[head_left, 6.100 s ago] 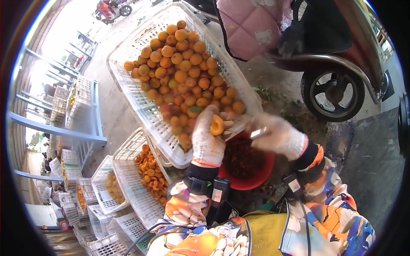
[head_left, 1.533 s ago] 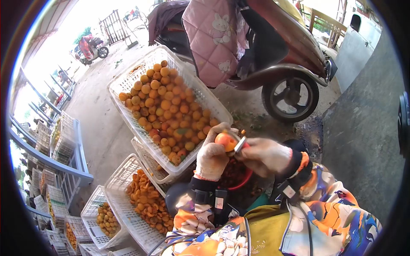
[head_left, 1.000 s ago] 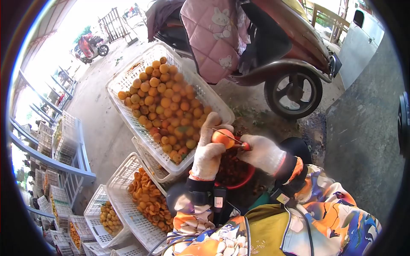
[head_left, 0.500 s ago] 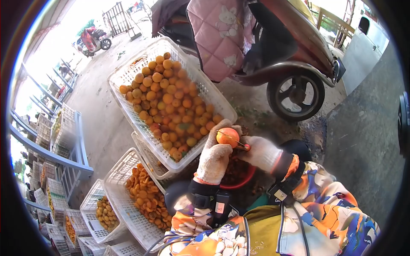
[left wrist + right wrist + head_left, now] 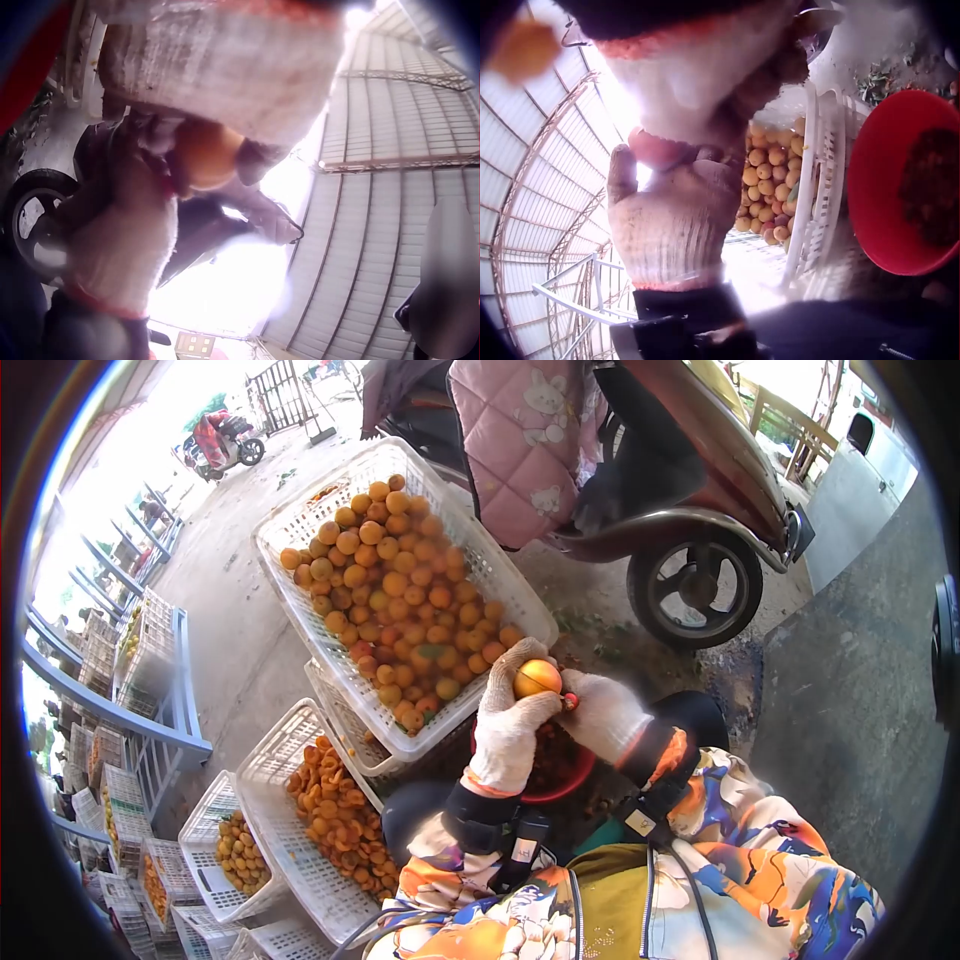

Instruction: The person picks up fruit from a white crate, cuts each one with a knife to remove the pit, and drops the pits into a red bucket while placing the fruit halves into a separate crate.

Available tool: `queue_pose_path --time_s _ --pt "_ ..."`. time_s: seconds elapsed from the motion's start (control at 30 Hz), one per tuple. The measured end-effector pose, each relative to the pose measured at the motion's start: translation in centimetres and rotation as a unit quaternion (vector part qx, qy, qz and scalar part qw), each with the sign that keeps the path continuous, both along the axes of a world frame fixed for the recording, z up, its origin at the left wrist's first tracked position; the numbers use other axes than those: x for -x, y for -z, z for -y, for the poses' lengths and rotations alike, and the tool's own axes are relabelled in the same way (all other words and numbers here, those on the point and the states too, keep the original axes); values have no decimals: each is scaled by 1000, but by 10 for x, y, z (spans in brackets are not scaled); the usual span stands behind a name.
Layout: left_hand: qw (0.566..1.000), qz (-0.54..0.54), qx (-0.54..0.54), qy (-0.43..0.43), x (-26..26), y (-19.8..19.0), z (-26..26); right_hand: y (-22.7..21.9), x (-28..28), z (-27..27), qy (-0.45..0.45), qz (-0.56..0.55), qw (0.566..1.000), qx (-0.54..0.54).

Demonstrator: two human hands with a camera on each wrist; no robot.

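In the head view, my gloved left hand (image 5: 503, 732) holds a whole-looking orange fruit (image 5: 537, 678) between thumb and fingers; a thin dark line crosses its face. My gloved right hand (image 5: 603, 712) touches the fruit's right side, its fingers curled round a small tool with a red end (image 5: 570, 701); its blade cannot be made out. Below the hands is a red basin (image 5: 561, 794) with dark bits inside. At upper left stands a white crate (image 5: 522, 592) of orange fruit (image 5: 397, 582). In the left wrist view, fingers partly hide the fruit (image 5: 206, 156).
Left of my legs, a white crate (image 5: 262, 780) contains opened orange pieces (image 5: 340, 815), beside a smaller crate (image 5: 203, 830) of yellowish fruit. A scooter (image 5: 700, 480) with a pink quilted cover stands ahead. Blue metal framing (image 5: 120, 712) is at the left.
Six seconds ago my hands were apart, the left with a split-looking fruit, the right with a blade. Now they meet round another fruit, which has turned in my left hand over the last second.
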State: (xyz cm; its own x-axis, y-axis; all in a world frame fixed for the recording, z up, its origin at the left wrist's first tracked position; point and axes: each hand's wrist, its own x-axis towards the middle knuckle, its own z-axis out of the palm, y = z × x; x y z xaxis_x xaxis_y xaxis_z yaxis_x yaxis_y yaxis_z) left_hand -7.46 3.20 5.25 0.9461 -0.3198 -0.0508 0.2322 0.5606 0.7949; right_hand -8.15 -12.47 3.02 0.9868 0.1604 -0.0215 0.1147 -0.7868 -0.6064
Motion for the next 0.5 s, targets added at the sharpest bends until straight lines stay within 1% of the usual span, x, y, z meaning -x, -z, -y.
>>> queue_pose_path --time_s 0.07,0.1,0.13,0.2,0.27,0.33,0.37,0.4,0.43,0.47,0.5 --pt "991 72 -100 -47 4 -5 3 -5 -3 -2 -4 1 1000 8" --pt "996 58 -65 -30 3 -4 0 -15 -3 -3 -6 -11 1000 16" --pt "996 58 -65 -32 3 -5 0 -23 -2 -4 -9 -23 999 23" --pt "992 50 99 -61 2 -9 1 -35 0 -3 -10 -3 1000 30" --pt "991 43 110 -68 0 0 -2 -37 -3 -2 -13 21 999 36" --pt "987 -74 145 11 -2 10 -5 -26 -2 1 -26 43 999 18" --pt "985 -87 147 32 -4 12 -8 -18 -3 2 -27 41 999 18" --pt "985 -89 147 30 -3 11 -8 -12 -5 2 -26 25 999 25" --pt "997 -31 65 8 -1 8 -8 -8 -5 2 -24 9 999 33" --pt "999 29 -19 -13 0 2 -6 -7 -6 1 -24 8 999 33" --pt "998 38 -52 -19 4 -12 -4 -9 -8 0 -21 1 999 49"
